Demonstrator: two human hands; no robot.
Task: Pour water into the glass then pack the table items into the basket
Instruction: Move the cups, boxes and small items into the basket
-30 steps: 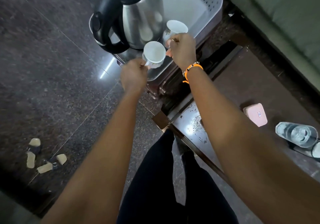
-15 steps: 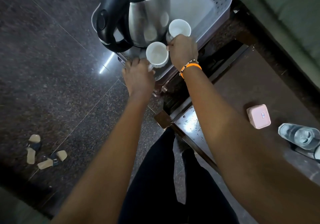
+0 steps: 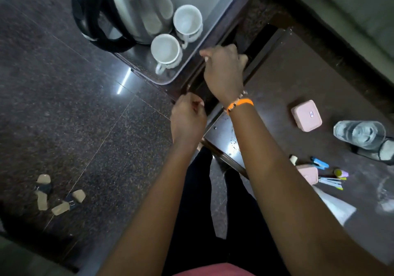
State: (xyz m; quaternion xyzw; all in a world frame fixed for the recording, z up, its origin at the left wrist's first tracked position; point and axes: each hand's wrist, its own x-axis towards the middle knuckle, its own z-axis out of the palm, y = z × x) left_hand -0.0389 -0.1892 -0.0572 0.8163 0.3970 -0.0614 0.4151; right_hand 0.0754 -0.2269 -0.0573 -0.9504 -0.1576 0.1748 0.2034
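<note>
Since the glass [image 3: 360, 134] on the table [image 3: 283, 79] already holds water, I judge pouring done; the basket [image 3: 215, 2] holds the kettle [image 3: 136, 7] and two cups [image 3: 165, 49], and I have both hands just outside it. My left hand [image 3: 187, 120] and right hand [image 3: 223, 69] are loosely curled, holding nothing. Pink box [image 3: 306, 115], pens [image 3: 330, 182] and glass still wait on the table.
</note>
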